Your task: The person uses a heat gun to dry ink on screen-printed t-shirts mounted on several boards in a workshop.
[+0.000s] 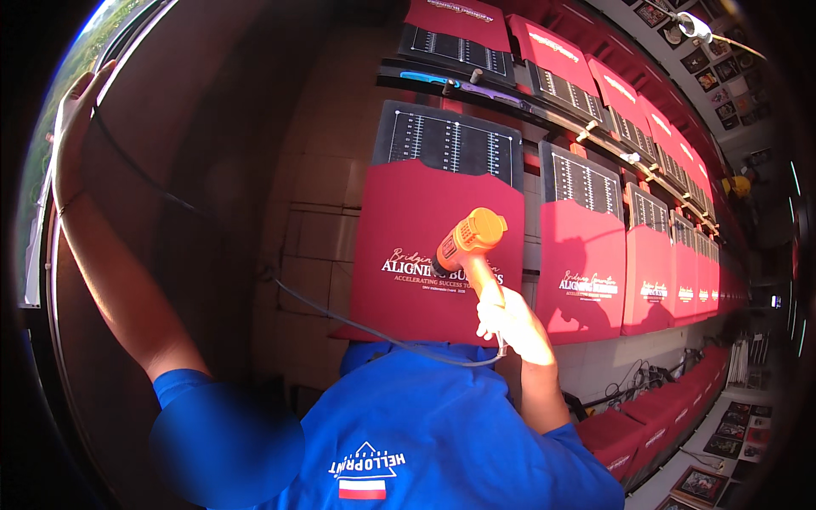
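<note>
Your right hand [513, 326] was closed on the orange heat gun [467, 240], in front of the nearest red shirt [406, 211]; your left hand [78, 100] was well apart, beside the dark panel [183, 110], its grip I could not tell.

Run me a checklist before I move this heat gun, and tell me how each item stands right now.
1. Orange heat gun gripped in the right hand: ok.
2. Left hand away from the heat gun: ok, it is raised at far left by the bright opening.
3. Nearest red garment on its black platen: ok, the platen's upper end shows bare.
4. Print on that garment dry: cannot tell.
5. Power cord off your blue shirt: cannot tell, they overlap in view.
</note>
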Demonstrator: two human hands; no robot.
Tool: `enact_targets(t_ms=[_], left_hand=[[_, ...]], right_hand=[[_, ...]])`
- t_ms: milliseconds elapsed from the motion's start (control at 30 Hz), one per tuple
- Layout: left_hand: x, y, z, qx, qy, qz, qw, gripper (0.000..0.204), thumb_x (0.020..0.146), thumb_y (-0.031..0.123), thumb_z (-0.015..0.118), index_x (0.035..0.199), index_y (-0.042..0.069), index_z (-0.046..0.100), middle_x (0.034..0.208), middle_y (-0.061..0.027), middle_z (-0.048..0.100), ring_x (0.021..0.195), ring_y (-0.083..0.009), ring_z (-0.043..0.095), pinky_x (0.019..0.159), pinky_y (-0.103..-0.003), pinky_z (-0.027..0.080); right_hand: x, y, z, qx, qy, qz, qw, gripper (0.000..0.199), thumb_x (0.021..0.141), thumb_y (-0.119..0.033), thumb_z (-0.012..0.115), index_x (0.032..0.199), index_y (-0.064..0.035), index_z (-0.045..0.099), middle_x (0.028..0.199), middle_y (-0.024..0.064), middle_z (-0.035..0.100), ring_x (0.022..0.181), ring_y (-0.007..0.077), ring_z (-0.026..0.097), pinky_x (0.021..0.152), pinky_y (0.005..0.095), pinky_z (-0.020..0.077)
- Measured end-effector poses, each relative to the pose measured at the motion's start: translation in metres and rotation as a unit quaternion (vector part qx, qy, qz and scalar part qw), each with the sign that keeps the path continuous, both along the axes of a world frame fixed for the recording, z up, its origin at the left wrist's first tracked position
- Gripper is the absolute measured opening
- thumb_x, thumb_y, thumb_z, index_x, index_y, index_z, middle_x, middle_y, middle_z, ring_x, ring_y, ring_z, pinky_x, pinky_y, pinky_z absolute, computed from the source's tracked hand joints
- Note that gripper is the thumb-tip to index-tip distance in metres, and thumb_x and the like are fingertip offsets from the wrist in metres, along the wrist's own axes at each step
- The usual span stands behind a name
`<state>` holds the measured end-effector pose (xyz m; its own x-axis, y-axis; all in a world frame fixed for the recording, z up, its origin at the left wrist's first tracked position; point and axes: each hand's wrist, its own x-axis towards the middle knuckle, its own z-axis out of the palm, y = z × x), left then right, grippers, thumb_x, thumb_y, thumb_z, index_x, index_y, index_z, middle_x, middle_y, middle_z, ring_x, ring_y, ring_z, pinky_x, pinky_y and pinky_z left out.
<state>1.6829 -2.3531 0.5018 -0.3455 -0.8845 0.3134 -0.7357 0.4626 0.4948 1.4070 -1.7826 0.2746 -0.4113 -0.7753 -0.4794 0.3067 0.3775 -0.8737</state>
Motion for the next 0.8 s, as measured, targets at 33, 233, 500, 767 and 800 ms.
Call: enact_targets(t_ms=[33,233,500,767,800], left_hand=[[0.004,-0.011,-0.008,-0.004,0.037,-0.007,0.999,0.047,0.086,0.052,0.063,0.101,0.008,0.066,0.079,0.0031,0.062,0.077,-0.0077,0.056,0.083,-0.024,0.042],[0.005,-0.021,-0.014,0.024,0.085,-0.033,0.996,0.051,0.084,0.057,0.062,0.099,0.008,0.066,0.076,0.0039,0.06,0.078,-0.0069,0.056,0.088,-0.026,0.039],[0.006,-0.019,-0.01,-0.02,0.028,-0.013,0.999,0.048,0.083,0.058,0.063,0.092,0.012,0.067,0.074,0.005,0.059,0.073,-0.0065,0.055,0.082,-0.026,0.041],[0.007,-0.018,-0.012,-0.018,0.054,-0.048,0.997,0.046,0.084,0.052,0.066,0.094,0.008,0.067,0.076,0.0029,0.061,0.073,-0.007,0.056,0.072,-0.024,0.045],[0.008,-0.017,-0.011,-0.022,0.026,-0.042,0.999,0.046,0.084,0.052,0.067,0.094,0.007,0.067,0.076,0.0027,0.061,0.074,-0.0069,0.057,0.073,-0.024,0.045]], right_hand=[[-0.004,0.001,0.0,-0.01,-0.033,0.012,0.999,0.027,0.088,-0.023,0.062,0.097,0.0002,0.054,0.076,0.0024,0.056,0.065,0.0104,0.061,0.057,0.0237,0.0509],[0.01,-0.008,-0.006,0.017,0.01,0.022,1.0,0.026,0.087,-0.019,0.062,0.1,0.0011,0.052,0.075,0.0025,0.056,0.064,0.011,0.061,0.057,0.0244,0.0516],[0.01,-0.017,-0.013,0.04,0.014,0.019,0.999,0.023,0.087,-0.018,0.063,0.097,-0.0014,0.051,0.076,0.0018,0.054,0.063,0.0115,0.061,0.057,0.0256,0.0518],[0.01,-0.034,-0.004,0.062,-0.005,0.048,0.997,0.021,0.084,-0.011,0.063,0.097,0.0005,0.052,0.074,0.0041,0.056,0.059,0.0124,0.06,0.055,0.0245,0.0509],[0.008,-0.034,-0.004,0.062,-0.012,0.066,0.996,0.021,0.084,-0.011,0.062,0.098,0.0009,0.052,0.074,0.004,0.056,0.059,0.0122,0.06,0.055,0.0245,0.0507]])
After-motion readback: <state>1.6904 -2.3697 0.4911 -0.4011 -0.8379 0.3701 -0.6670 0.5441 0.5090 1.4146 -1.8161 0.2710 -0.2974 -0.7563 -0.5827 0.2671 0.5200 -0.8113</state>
